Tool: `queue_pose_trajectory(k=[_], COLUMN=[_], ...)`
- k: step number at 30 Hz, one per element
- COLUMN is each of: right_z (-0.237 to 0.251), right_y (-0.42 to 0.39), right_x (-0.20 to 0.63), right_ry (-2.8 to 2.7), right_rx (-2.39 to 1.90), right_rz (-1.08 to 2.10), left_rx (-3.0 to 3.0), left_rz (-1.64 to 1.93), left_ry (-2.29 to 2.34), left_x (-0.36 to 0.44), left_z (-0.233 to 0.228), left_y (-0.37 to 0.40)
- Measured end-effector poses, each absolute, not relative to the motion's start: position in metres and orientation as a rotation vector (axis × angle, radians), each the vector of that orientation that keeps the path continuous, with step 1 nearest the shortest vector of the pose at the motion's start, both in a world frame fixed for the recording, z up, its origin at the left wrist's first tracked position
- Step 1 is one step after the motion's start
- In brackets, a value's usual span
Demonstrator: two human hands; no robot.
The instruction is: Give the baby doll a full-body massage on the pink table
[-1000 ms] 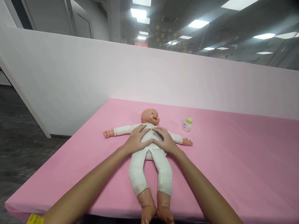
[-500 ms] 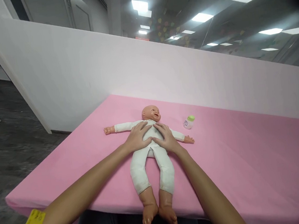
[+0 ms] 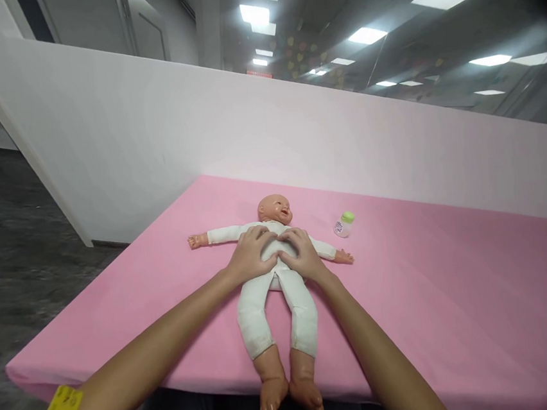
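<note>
A pink table (image 3: 456,290) stands against a white wall (image 3: 150,133). On it a doll (image 3: 276,308) in white clothes lies on its back, arms spread, feet hanging over the near edge. The left hand (image 3: 249,255) and right hand (image 3: 303,253) rest side by side on its chest, fingers curled and pressing, not grasping. A small bottle (image 3: 344,224) with a green cap lies near the doll's arm.

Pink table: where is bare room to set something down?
Bare pink table right of the doll, nearer than the small bottle; also left of its legs. Crowded at the torso, under the left hand and right hand.
</note>
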State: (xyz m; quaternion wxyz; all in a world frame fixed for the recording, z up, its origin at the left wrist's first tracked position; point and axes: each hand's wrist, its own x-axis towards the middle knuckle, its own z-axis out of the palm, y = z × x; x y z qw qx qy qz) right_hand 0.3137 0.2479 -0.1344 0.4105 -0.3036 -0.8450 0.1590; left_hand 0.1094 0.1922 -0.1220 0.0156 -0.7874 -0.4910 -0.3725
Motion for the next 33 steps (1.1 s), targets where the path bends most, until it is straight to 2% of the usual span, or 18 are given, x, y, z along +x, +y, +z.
queue_pose_trajectory(k=[6, 19, 26, 33], right_z=[-0.144, -0.134, -0.142, -0.137], right_y=[0.255, 0.249, 0.257, 0.254], right_x=[0.315, 0.309, 0.314, 0.309], right_ry=[-2.163, -2.056, -2.165, -2.093], right_rx=[-0.817, -0.79, -0.799, -0.806], right_rz=[0.475, 0.381, 0.512, 0.414], left_rx=[-2.494, -2.468, -2.572, -2.547], left_rz=[-1.073, -1.189, -1.067, -1.113], left_ry=[-1.578, -1.518, -1.589, -1.524], left_x=[0.107, 0.11, 0.105, 0.107], left_z=[-0.123, -0.124, -0.127, -0.117], left_y=[0.197, 0.194, 0.202, 0.196])
